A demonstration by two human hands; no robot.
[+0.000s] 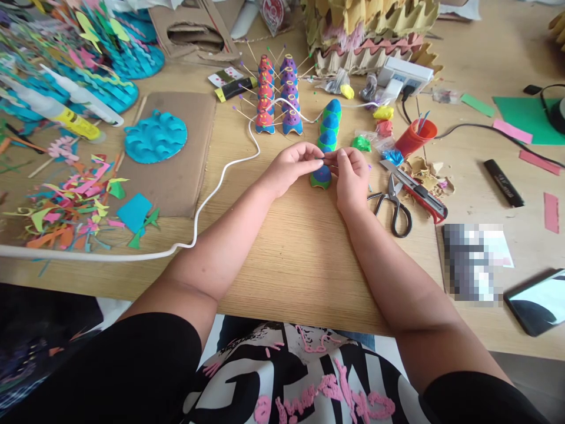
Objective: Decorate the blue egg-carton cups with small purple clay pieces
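Note:
My left hand (295,169) and my right hand (353,179) meet at the fingertips, both closed in a pinch. What they hold between them is too small to make out. Directly beneath and behind the fingers lies a caterpillar of egg-carton cups (330,125), coloured blue and green; my fingers hide its middle part. Its nearest cup (321,177) shows just below my fingertips. To the left stand a red egg-carton caterpillar (265,94) and a purple one (289,94), with ball-headed sticks poking out of their sides.
Scissors (394,206), a red utility knife (417,191) and an orange cup (415,136) are right of my right hand. A white cable (225,171) crosses the table on the left. Cardboard (176,188) carries a blue painted piece (155,137). Egg cartons (371,35) are stacked behind.

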